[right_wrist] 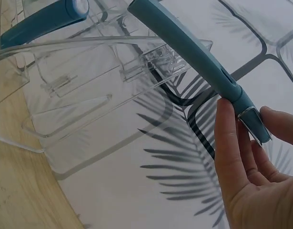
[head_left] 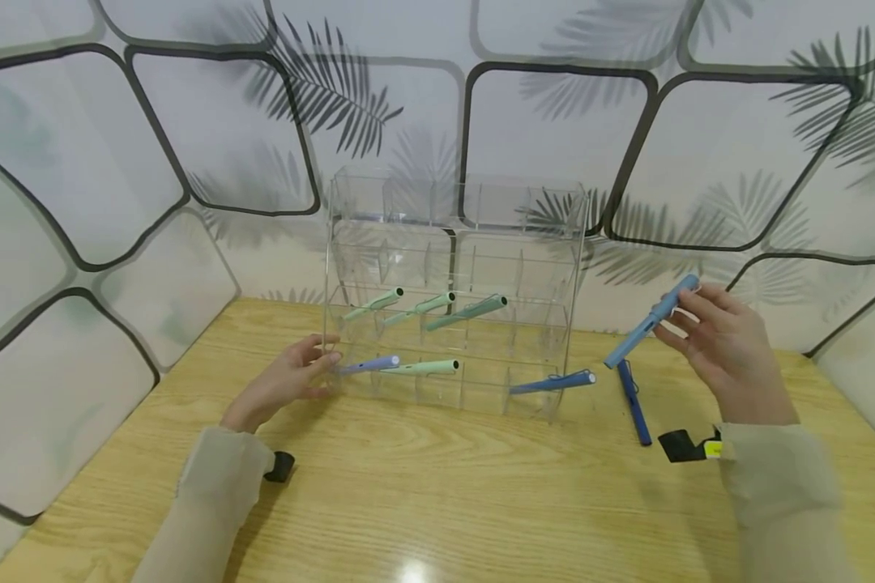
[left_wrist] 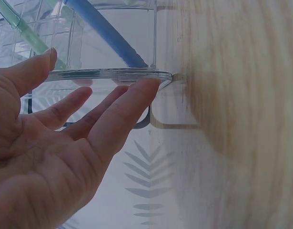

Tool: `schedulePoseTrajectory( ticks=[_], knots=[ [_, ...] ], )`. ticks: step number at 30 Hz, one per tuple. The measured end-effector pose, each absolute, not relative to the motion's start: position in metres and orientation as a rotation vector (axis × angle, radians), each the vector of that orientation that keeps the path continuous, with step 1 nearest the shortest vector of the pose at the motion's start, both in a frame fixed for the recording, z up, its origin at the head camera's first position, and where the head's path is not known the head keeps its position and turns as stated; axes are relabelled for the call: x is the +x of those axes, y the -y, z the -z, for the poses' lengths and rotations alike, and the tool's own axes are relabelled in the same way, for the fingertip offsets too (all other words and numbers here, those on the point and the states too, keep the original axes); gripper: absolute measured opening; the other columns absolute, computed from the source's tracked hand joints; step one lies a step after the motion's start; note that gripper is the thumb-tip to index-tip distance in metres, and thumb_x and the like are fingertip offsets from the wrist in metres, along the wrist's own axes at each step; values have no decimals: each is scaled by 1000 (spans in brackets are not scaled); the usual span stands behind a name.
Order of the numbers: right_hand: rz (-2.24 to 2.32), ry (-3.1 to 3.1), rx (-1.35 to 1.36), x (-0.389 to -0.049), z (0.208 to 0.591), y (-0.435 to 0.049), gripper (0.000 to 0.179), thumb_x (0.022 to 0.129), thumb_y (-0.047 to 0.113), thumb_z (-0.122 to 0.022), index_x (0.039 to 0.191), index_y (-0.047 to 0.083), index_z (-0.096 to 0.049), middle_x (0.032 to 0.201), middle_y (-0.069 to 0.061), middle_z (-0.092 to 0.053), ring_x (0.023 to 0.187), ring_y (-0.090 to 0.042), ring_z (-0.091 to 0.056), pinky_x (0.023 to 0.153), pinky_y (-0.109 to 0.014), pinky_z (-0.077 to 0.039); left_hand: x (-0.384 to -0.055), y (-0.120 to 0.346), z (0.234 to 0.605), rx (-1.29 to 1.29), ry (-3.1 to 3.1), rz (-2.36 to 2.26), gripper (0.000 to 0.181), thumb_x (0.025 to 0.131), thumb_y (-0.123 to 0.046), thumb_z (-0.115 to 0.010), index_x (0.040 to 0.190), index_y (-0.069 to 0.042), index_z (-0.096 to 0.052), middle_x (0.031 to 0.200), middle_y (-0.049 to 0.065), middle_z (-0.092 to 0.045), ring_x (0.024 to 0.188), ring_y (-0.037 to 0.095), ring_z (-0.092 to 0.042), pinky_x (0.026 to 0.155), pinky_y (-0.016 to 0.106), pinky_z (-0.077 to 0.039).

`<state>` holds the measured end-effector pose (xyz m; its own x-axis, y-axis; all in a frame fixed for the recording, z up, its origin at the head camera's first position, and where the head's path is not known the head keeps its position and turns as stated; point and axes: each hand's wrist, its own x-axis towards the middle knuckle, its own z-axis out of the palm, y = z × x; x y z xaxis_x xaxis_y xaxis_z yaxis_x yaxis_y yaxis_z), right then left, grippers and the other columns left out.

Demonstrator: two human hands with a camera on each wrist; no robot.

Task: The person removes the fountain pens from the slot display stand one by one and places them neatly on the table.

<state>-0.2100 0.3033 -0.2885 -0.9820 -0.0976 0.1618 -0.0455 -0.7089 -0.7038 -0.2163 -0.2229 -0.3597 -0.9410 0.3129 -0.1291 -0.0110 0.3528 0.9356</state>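
Note:
My right hand (head_left: 729,340) pinches a light blue pen (head_left: 645,328) near its clip end, holding it slanted in the air right of a clear tiered acrylic rack (head_left: 445,397). In the right wrist view, thumb and fingers meet around the pen's (right_wrist: 191,52) clipped end. With fairly straight fingers, my left hand (head_left: 288,376) touches the rack's left side; the left wrist view has a fingertip against the side panel (left_wrist: 108,74). A lavender pen (head_left: 368,364), a pale green pen (head_left: 430,368) and a blue pen (head_left: 554,382) lean in the lowest tier.
Three green pens, among them a darker one (head_left: 467,313), lean in the tier above. A dark blue pen (head_left: 634,405) lies on the wooden table (head_left: 408,478) right of the rack. Behind stands a patterned wall (head_left: 554,146).

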Motion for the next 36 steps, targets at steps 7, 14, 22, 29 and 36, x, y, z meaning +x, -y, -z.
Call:
schedulePoseTrajectory(
  ticks=[7, 14, 22, 29, 36],
  knots=[
    [2855, -1394, -149, -208, 293, -314, 13, 100, -9, -54, 106, 1, -61, 97, -17, -73, 79, -30, -71, 67, -44, -63, -215, 224, 359, 272, -2333, -1620, 57, 111, -24, -47, 155, 5, -25, 147, 36, -34, 134, 50, -40, 102, 51, -50],
    [2739, -1677, -28, -209, 300, -327, 15, 98, -5, -62, 105, 6, -55, 98, -8, -75, 75, -23, -71, 63, -40, -63, -214, 224, 359, 274, -2339, -1612, 56, 111, -24, -46, 154, 5, -26, 146, 36, -34, 134, 51, -40, 102, 53, -50],
    [2471, -1960, -1, -214, 308, -344, 15, 98, 1, -65, 108, 9, -57, 94, -3, -76, 76, -17, -68, 64, -35, -62, -217, 223, 360, 288, -2324, -1621, 58, 111, -24, -47, 155, 5, -25, 148, 36, -32, 135, 51, -38, 102, 54, -49],
    [2178, -2193, 20, -222, 314, -347, 23, 98, 9, -68, 115, 7, -52, 92, 6, -72, 80, -11, -66, 68, -30, -62, -217, 224, 358, 276, -2319, -1620, 58, 111, -24, -47, 156, 4, -24, 146, 36, -34, 133, 51, -41, 102, 54, -49],
    [1816, -2445, 76, -227, 320, -347, 27, 104, 14, -59, 126, 3, -47, 90, 14, -67, 80, -7, -66, 71, -30, -62, -217, 223, 359, 262, -2318, -1616, 57, 111, -23, -46, 156, 3, -25, 145, 36, -34, 133, 50, -42, 103, 54, -48]
  ],
)
